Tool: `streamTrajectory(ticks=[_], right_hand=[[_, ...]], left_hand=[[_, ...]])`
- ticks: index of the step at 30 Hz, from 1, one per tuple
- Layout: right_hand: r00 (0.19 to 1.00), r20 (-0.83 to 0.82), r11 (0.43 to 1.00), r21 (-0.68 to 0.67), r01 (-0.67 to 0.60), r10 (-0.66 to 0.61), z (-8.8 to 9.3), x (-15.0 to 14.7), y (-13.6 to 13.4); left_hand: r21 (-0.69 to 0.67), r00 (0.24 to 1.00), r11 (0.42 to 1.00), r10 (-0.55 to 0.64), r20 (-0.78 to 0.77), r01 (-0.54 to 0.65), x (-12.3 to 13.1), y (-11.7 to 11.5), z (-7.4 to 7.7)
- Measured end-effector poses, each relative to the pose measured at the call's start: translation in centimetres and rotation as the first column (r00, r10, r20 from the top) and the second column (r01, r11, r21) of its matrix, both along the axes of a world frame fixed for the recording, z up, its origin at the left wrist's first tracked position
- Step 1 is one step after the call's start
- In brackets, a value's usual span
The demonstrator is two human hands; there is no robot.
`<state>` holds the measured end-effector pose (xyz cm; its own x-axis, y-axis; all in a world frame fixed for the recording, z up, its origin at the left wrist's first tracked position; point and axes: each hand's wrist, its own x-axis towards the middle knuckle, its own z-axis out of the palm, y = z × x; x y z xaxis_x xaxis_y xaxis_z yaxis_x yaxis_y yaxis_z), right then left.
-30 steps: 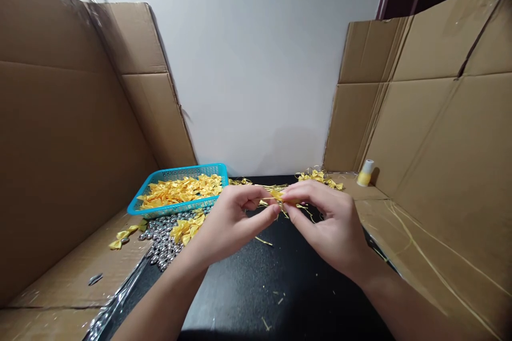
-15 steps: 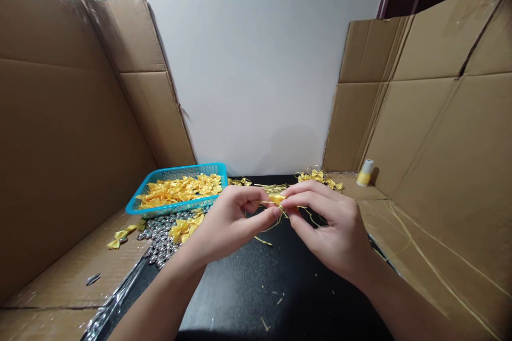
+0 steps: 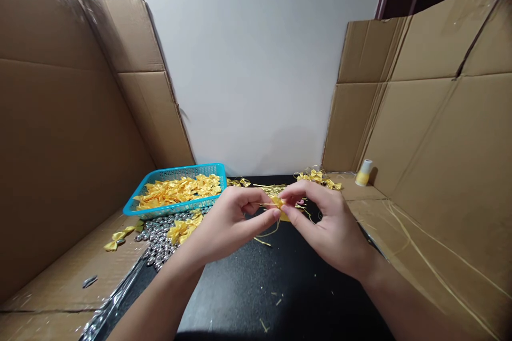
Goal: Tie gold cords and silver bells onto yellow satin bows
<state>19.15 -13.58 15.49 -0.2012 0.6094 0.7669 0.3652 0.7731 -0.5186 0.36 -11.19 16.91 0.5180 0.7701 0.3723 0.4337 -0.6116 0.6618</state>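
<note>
Between my fingertips, above the black table surface, is a small yellow ribbon bow (image 3: 279, 202). My left hand (image 3: 240, 218) pinches its left side along with a thin golden cord (image 3: 262, 204). From the right, my right hand (image 3: 328, 224) holds the bow between thumb and index finger. A yellow piece hangs just below the fingertips, and thin cord trails down from them. Behind the hands lies a bundle of golden cords (image 3: 272, 190), partly hidden by the fingers.
A blue basket (image 3: 132, 203) of yellow bows stands left, with silver beads (image 3: 158, 237) and loose bows (image 3: 182, 230) before it. More bows (image 3: 318, 177) and a thread spool (image 3: 364, 173) sit back right. Cardboard walls (image 3: 448, 133) flank the table (image 3: 256, 287).
My right hand has shifted its fingers on the bow, with the index finger more curled. The bow has turned, and part of it now shows lower. My left hand has hardly moved.
</note>
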Motion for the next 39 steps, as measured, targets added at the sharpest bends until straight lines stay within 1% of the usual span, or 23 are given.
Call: streamTrajectory(ticks=[4,7,10,13,15,17,20,23,25,27,29,31,32,33,35,37,39], right_hand=[[1.0,0.023,0.999,0.051,-0.018,0.017,-0.1,0.1,0.2],[0.997,0.078,0.996,0.087,0.012,-0.018,-0.1,0.3,0.4],[0.988,0.151,0.996,0.08,0.028,-0.04,-0.3,0.3,0.6],[0.974,0.225,1.0,0.031,0.002,-0.009,-0.5,0.1,0.8],[0.966,0.258,1.0,-0.017,-0.021,0.025,-0.6,0.1,0.8],[0.963,0.257,0.996,-0.072,-0.06,0.076,-0.5,0.1,0.9],[0.965,0.186,0.974,-0.165,-0.153,0.183,-0.5,0.0,0.9],[0.967,0.068,0.945,-0.24,-0.222,0.244,-0.6,-0.4,1.0],[0.957,-0.028,0.916,-0.285,-0.284,0.288,-0.9,-0.7,1.2],[0.921,-0.142,0.86,-0.332,-0.389,0.362,-1.3,-1.1,1.6],[0.853,-0.266,0.769,-0.371,-0.521,0.449,-1.8,-1.3,2.1],[0.756,-0.375,0.651,-0.385,-0.654,0.537,-2.2,-1.4,2.6],[0.71,-0.414,0.601,-0.38,-0.703,0.57,-2.4,-1.4,2.8],[0.677,-0.438,0.566,-0.373,-0.735,0.591,-2.4,-1.3,3.0],[0.659,-0.448,0.536,-0.384,-0.752,0.604,-2.5,-1.3,3.1],[0.672,-0.442,0.521,-0.425,-0.74,0.595,-2.3,-1.2,3.0],[0.687,-0.432,0.516,-0.455,-0.726,0.584,-2.2,-1.2,2.9]], left_hand=[[0.047,1.0,0.999,0.016,-0.004,-0.016,-0.1,-0.1,0.2],[0.034,0.996,0.998,-0.055,0.07,0.052,-0.3,-0.5,0.7],[0.056,0.983,0.994,-0.105,0.152,0.097,-0.5,-1.0,1.0],[0.049,0.978,0.991,-0.132,0.159,0.126,-0.6,-1.1,0.9],[0.013,0.977,0.989,-0.146,0.157,0.145,-0.5,-1.1,0.8],[-0.04,0.972,0.986,-0.156,0.173,0.165,-0.3,-0.9,0.7],[-0.111,0.951,0.972,-0.175,0.254,0.208,-0.2,-0.4,0.6],[-0.154,0.905,0.962,-0.146,0.4,0.223,-0.2,0.3,0.2],[-0.204,0.868,0.95,-0.114,0.483,0.238,-0.2,0.7,-0.2],[-0.264,0.829,0.924,-0.09,0.551,0.276,-0.1,1.1,-0.5],[-0.308,0.791,0.899,-0.065,0.608,0.311,0.0,1.3,-0.6],[-0.335,0.77,0.886,-0.039,0.637,0.322,0.1,1.4,-0.5],[-0.342,0.767,0.883,-0.03,0.641,0.32,0.1,1.5,-0.5],[-0.345,0.767,0.883,-0.025,0.642,0.318,0.1,1.6,-0.4],[-0.347,0.772,0.886,-0.018,0.636,0.307,0.1,1.8,-0.4],[-0.337,0.789,0.901,-0.009,0.614,0.273,0.0,2.1,-0.4],[-0.285,0.844,0.943,0.011,0.537,0.169,-0.2,2.3,-0.3]])
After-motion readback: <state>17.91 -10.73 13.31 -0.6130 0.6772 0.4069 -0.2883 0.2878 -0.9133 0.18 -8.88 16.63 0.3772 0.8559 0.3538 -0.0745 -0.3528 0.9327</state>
